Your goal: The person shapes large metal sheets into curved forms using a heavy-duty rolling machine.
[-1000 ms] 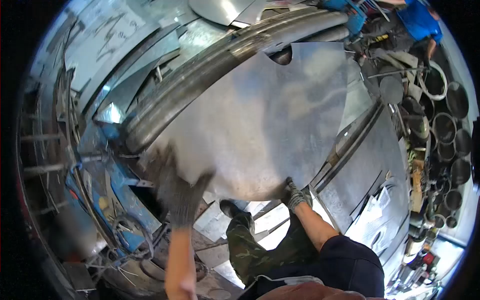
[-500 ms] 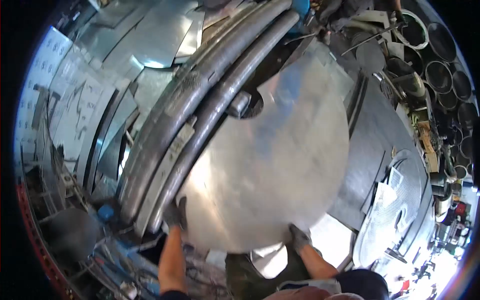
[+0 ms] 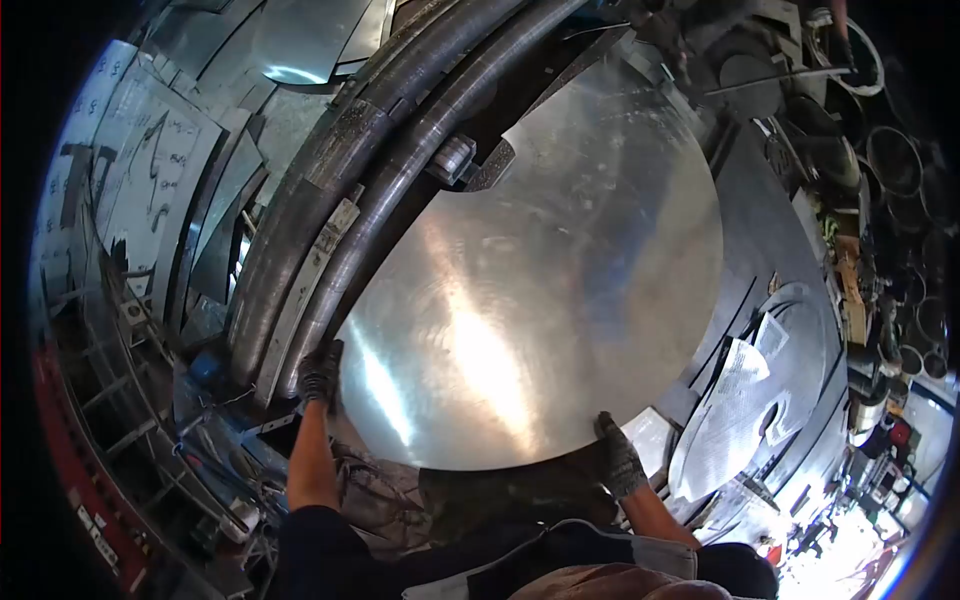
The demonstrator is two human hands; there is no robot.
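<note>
A large round sheet-metal disc (image 3: 560,290) with a notch in its upper left edge fills the middle of the view. Its shiny face carries bright streaks of reflected light. My left hand (image 3: 320,374), in a dark glove, holds the disc's lower left edge, close to the ends of long metal rollers (image 3: 375,215). At the lower right rim my gloved right hand (image 3: 622,462) grips the edge, thumb side uppermost. Fingers of both hands are partly hidden by the sheet. Beside the notch sits a small metal block (image 3: 453,158) against the nearer roller.
A perforated disc (image 3: 735,420) lies on sheet metal at the right. Round metal rings (image 3: 893,160) are stacked along the far right. Flat sheets (image 3: 150,180) lean at the left, above a red beam (image 3: 80,480). Another person's hand (image 3: 838,30) shows at top right.
The view has shifted, so the rollers and disc appear higher. The reflections on the disc have changed, and its right edge appears farther right. Both hands remain at its edge.
</note>
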